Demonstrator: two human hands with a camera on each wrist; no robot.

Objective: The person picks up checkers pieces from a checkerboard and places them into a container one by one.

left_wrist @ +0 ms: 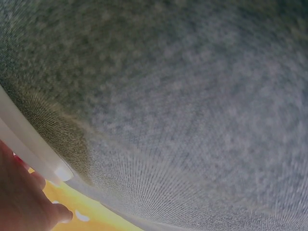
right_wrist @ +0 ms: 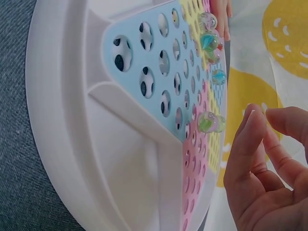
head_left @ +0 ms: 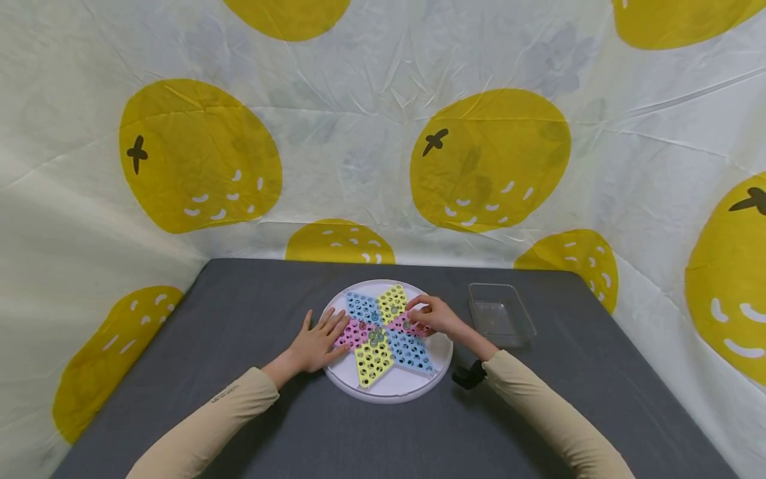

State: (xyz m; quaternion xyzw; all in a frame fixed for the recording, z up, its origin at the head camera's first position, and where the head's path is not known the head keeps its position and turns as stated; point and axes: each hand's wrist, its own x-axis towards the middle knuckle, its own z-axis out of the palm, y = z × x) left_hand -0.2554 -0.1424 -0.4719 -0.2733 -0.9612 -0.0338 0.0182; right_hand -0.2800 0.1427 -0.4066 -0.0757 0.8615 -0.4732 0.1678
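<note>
Fruit-print curtain (head_left: 347, 153) hung beyond grey bench (head_left: 263, 293) | star-patterned board (head_left: 401, 386) lay mid-bench, marbles (right_wrist: 209, 42) in its holes, presumably against rolling | left hand (head_left: 317, 342) spread flat at board's left edge, likely steadying it | right hand (head_left: 439, 316) bent over right pink section (right_wrist: 192, 161), fingertips (right_wrist: 252, 114) nearly meeting, nothing visible held.

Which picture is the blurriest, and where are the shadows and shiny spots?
Left wrist: blurriest, the gray cloth soft and grainy, a glare on the white board; head: soft shadows on the cloth by both sleeves; right wrist: glints on the clear marbles.
</note>
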